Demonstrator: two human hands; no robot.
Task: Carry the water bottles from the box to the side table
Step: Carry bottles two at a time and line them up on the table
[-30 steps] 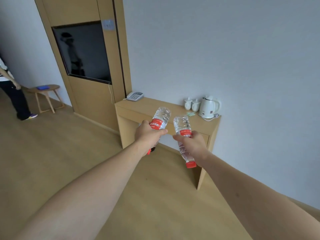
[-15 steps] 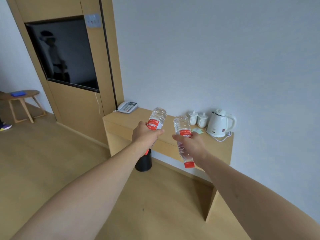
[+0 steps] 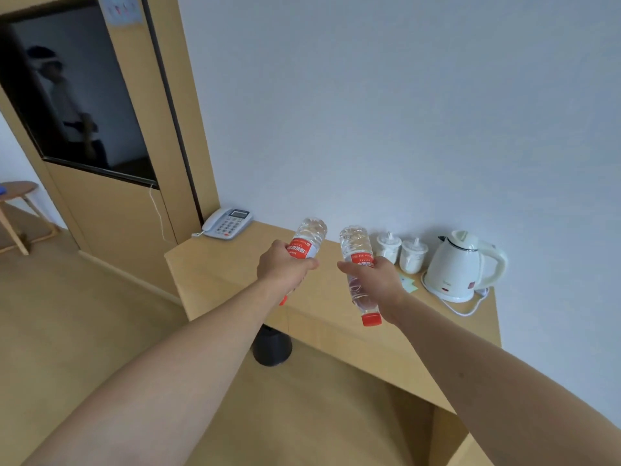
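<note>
A person's left hand point(image 3: 284, 269) and right hand point(image 3: 378, 275), arms outstretched, each wrap curled fingers round the red-labelled middle of a clear plastic water bottle, above the near edge of a long light-wood side table point(image 3: 215, 267) set against a pale wall. The left water bottle point(image 3: 307, 238) and the right water bottle point(image 3: 357, 264) are both carried upside down, bases pointing away and up, the right one's red cap point(image 3: 371, 320) hanging toward the floor. Neither bottle touches the tabletop yet. Judging from this, the main risk lies in the turn-over: each bottle has to be righted before it is stood down, and a one-handed flip on a smooth, wet-looking wall of plastic could let it slip and drop onto the wood floor. On the far right, two white lidded cups point(image 3: 401, 252) and a white electric kettle point(image 3: 460, 267) with its trailing cord stand just beyond the right hand, so a wide swing could knock them; a grey desk telephone point(image 3: 228, 223) sits far left, well apart. The box is not in view.
</note>
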